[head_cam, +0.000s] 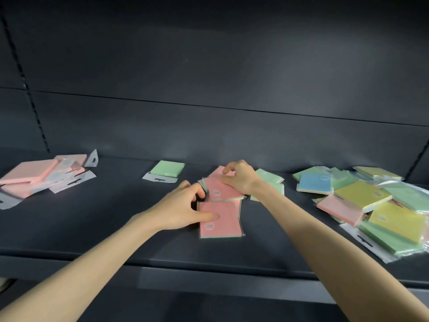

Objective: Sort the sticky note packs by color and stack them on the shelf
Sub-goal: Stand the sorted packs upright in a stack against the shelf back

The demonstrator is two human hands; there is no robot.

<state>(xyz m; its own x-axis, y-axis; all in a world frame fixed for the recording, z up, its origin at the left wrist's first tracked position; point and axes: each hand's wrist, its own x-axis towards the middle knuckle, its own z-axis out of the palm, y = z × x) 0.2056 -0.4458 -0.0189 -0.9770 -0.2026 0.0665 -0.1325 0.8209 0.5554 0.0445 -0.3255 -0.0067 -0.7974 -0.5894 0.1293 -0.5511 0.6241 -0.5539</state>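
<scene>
Three pink sticky note packs lie overlapped at the middle of the dark shelf (92, 219). My left hand (183, 208) grips the near pink pack (222, 220) at its left edge, thumb flat on top. My right hand (239, 176) pinches the second pink pack (221, 190) by its upper right edge. The third pink pack (217, 170) shows behind it. A pile of pink packs (34, 175) lies at the far left. One green pack (167, 168) sits alone at the back centre.
Green packs (271, 180) lie just right of my right wrist. A loose heap of blue (314, 183), yellow (362, 195), pink and green packs (392, 240) fills the shelf's right end. The shelf's back wall rises close behind; its front edge runs below my forearms.
</scene>
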